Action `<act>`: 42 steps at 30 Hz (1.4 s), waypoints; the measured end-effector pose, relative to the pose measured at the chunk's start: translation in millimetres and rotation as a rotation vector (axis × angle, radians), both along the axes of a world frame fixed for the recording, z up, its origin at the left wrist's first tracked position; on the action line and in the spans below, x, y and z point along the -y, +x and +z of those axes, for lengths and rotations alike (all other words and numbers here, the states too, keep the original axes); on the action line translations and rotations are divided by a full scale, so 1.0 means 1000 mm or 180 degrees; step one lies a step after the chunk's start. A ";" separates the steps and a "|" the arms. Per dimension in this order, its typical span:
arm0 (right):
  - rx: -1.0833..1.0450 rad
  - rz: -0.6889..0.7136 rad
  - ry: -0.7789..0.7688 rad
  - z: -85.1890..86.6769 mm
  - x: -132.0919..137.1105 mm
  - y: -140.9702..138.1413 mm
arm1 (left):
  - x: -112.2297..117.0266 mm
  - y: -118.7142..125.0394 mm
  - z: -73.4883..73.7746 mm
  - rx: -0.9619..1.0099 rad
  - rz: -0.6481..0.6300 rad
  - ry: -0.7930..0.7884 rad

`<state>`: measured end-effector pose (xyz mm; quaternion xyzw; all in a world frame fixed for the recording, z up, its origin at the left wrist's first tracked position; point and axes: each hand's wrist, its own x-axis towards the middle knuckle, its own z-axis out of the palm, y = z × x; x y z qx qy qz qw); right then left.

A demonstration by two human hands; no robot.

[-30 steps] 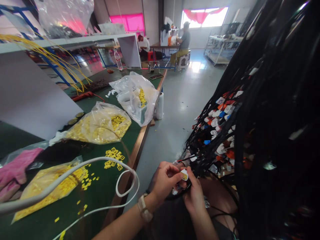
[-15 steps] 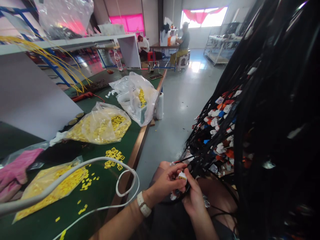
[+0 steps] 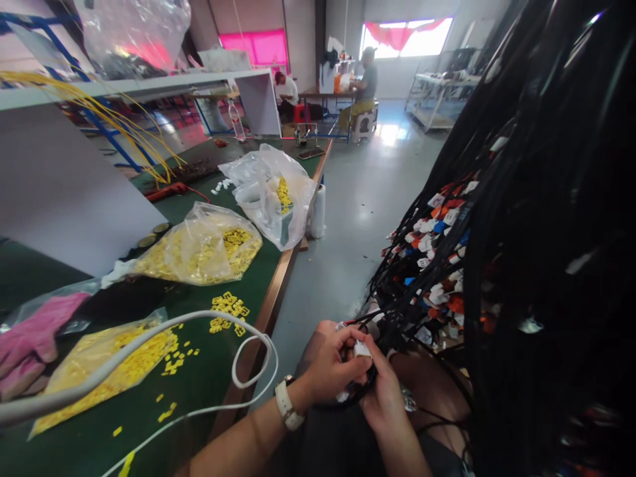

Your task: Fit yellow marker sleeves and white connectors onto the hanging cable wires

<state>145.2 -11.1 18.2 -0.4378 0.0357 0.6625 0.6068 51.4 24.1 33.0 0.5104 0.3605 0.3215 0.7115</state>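
Observation:
Over my lap, a white connector [image 3: 362, 349] is pinched between my two hands. My left hand [image 3: 332, 364], with a watch at its wrist, has thumb and fingertips closed on the connector from the left. From the right, the fingers of my right hand [image 3: 385, 391] press on the same connector. Black cables [image 3: 392, 329] run from behind my hands into a large hanging bundle of wire harnesses [image 3: 527, 199]. Many white, orange and blue connectors [image 3: 437, 252] show along that bundle.
On the green table [image 3: 193, 404] to my left lie bags of yellow plastic parts [image 3: 199, 248], a loose pile of yellow pieces [image 3: 229, 313] and a pink glove [image 3: 40, 338]. A white hose [image 3: 209, 315] arches over its edge. Two people sit working farther back.
The white connector has turned in my fingers: its yellow-filled face showed before, and now mostly its white side does. My hands have barely shifted.

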 end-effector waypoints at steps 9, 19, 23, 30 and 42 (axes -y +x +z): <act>-0.0065 -0.0065 0.0065 -0.006 0.002 0.002 | 0.001 0.002 -0.006 0.0128 -0.0023 0.0000; 0.0039 -0.0143 0.0026 -0.008 0.000 0.003 | 0.000 0.001 -0.013 0.0129 -0.0025 0.0117; 0.0029 -0.0113 -0.0028 -0.005 -0.001 0.002 | -0.001 0.000 -0.015 -0.0200 0.0019 0.0469; 0.0112 -0.0152 -0.0008 -0.005 -0.001 0.000 | -0.002 0.000 -0.010 -0.0266 -0.0005 0.0415; 0.0141 -0.0172 0.0156 -0.004 0.000 -0.004 | -0.002 0.001 -0.012 -0.0321 0.0043 0.0318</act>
